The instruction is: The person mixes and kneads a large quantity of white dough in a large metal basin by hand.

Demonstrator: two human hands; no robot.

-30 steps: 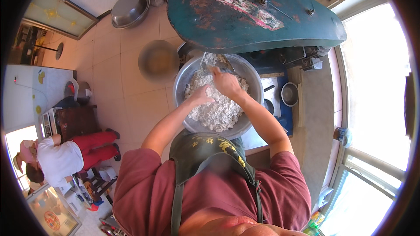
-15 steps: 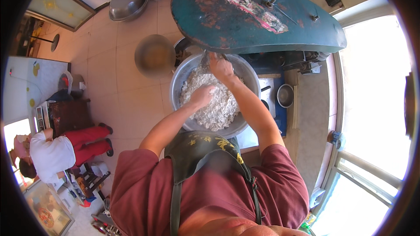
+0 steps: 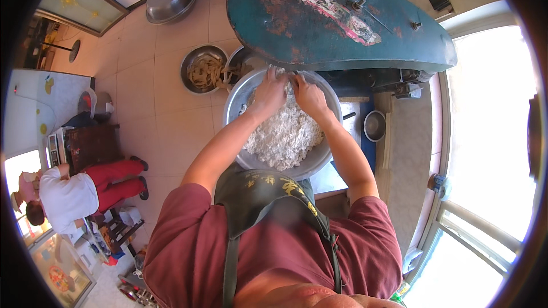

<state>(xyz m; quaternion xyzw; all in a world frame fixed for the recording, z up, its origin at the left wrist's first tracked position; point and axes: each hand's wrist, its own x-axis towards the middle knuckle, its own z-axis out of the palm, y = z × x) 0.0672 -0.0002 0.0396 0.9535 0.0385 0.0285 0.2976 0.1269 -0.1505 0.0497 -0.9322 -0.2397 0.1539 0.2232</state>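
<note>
"Silver-grey metal basin, close by the apron. Why there?"

"Probably for easy reach: between body and green machine, both hands can work over it."

"And the white crumbly mix?"

"Inside the basin, spread toward the near side. Left hand and right hand are close together at the far side."

"Pinching anything?"

"Right fingers look curled, but I cannot tell for either; the fingertips are lost."

"Count them up?"

"One basin, one machine, two hands; beyond the left hand, two bowls, one holding pale strips; rightward, one smaller bowl."
</note>
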